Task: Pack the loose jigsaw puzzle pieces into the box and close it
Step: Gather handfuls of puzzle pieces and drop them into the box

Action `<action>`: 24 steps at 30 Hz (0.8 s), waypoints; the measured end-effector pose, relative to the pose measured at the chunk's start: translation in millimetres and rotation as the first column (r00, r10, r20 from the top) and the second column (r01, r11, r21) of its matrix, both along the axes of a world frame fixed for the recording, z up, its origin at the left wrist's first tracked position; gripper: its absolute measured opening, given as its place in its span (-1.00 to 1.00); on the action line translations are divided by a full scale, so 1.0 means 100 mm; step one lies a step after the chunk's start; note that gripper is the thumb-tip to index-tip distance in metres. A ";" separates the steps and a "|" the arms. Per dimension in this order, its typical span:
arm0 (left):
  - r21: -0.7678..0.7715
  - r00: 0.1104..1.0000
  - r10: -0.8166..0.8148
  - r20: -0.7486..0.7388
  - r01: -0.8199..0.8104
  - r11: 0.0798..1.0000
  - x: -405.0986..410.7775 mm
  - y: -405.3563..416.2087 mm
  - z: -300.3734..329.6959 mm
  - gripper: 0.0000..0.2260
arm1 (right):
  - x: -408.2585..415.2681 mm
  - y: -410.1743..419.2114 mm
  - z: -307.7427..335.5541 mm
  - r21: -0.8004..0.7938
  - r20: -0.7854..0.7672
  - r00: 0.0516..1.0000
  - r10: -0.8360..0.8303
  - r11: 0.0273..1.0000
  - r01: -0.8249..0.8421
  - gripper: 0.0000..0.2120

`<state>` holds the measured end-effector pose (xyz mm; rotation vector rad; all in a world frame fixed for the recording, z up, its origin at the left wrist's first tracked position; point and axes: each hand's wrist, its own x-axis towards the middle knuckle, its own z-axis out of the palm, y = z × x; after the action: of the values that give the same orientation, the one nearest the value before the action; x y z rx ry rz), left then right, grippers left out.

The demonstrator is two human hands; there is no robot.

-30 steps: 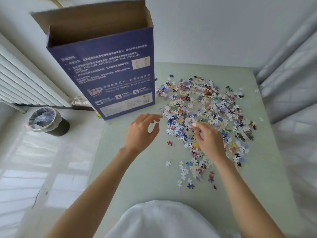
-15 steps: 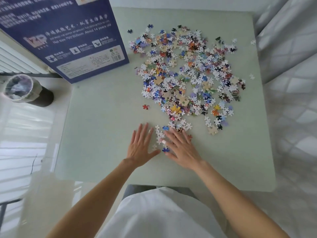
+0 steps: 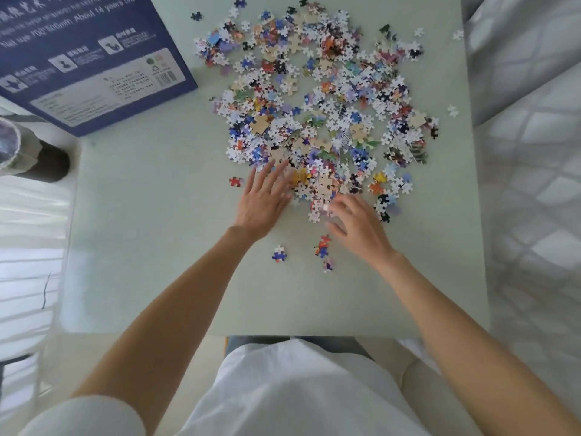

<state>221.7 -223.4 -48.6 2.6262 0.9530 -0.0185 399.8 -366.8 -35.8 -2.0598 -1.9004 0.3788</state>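
Left hand flat, fingers spread on near edge of jigsaw pieces; right hand loosely curled, grip unclear. Box far left on worktop. Risk: sweeping scatters stray pieces off near edge.

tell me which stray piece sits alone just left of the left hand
The red piece, alone on the table just left of the left hand; the other strays lie nearer the person, below the hands.
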 end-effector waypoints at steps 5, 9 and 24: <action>-0.071 0.960 0.118 0.253 -0.103 0.992 -0.15 -0.13 0.23 -0.82 | -0.14 -0.43 -0.04 -0.152 -0.106 0.974 0.200 0.965 -0.215 -0.61; -0.134 0.962 0.196 0.191 -0.172 0.976 -0.69 -0.44 0.25 -0.87 | -0.05 -0.20 -0.10 -0.095 -0.121 0.983 0.141 0.984 -0.152 -0.68; -0.098 0.992 0.025 0.126 -0.012 0.995 -0.40 -0.42 0.06 -0.73 | 0.18 0.17 0.04 -0.161 0.026 0.927 -0.374 0.914 0.373 -0.36</action>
<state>181.5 -265.7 -42.8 2.4964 0.9094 0.1026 418.1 -349.3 -31.9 -2.4619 -1.4624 0.4545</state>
